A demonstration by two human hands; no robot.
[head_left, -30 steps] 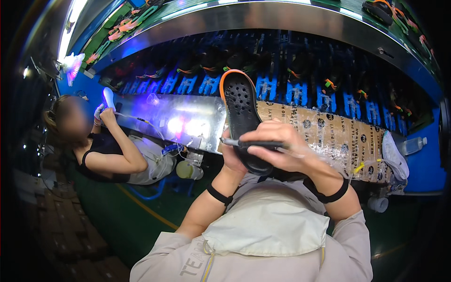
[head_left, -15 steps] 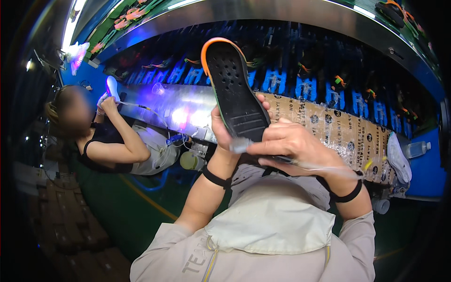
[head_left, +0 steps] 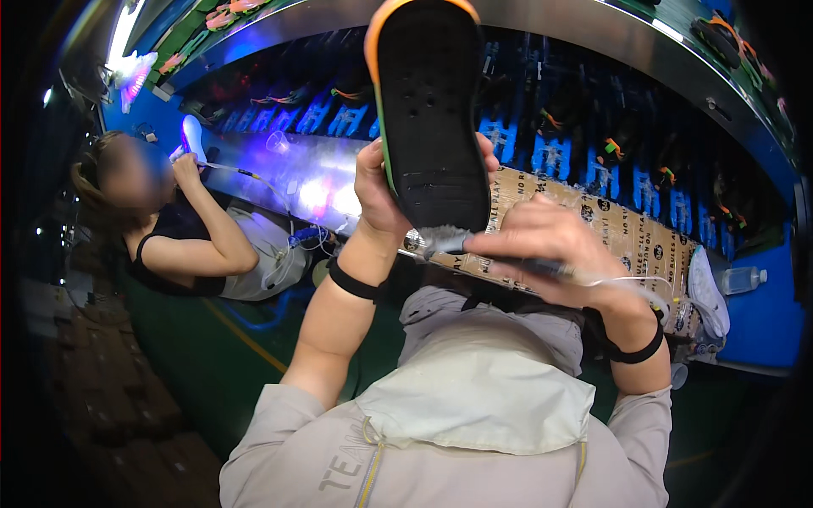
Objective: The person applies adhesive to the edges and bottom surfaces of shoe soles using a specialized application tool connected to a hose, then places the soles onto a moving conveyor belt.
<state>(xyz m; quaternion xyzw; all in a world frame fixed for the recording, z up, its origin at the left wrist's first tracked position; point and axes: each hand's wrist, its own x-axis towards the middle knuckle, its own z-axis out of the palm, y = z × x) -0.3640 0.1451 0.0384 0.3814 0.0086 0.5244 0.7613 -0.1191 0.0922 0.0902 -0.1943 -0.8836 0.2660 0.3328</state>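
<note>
A black shoe sole [head_left: 432, 110] with small holes and an orange and green rim stands nearly upright in front of me, its broad orange-rimmed end at the top. My left hand [head_left: 381, 190] is wrapped around its lower part, thumb on the left edge and fingertips showing at the right edge. In my right hand [head_left: 550, 245] is a dark-handled brush [head_left: 445, 240] with pale bristles. The bristles touch the sole's lower end. A thin clear tube [head_left: 627, 281] runs from the brush handle past my right wrist.
Cardboard with printing [head_left: 627, 237] covers the bench, beside a white shoe part [head_left: 708, 292] and a clear bottle [head_left: 743, 280]. Behind stands a rack with blue holders [head_left: 550, 157]. At the left a co-worker [head_left: 195, 245] holds a pale sole [head_left: 193, 135] under bluish light.
The sole has come up and closer, and its face looks darker now. My left hand has risen with it, and the brush has moved slightly right and up, staying at the lower end.
</note>
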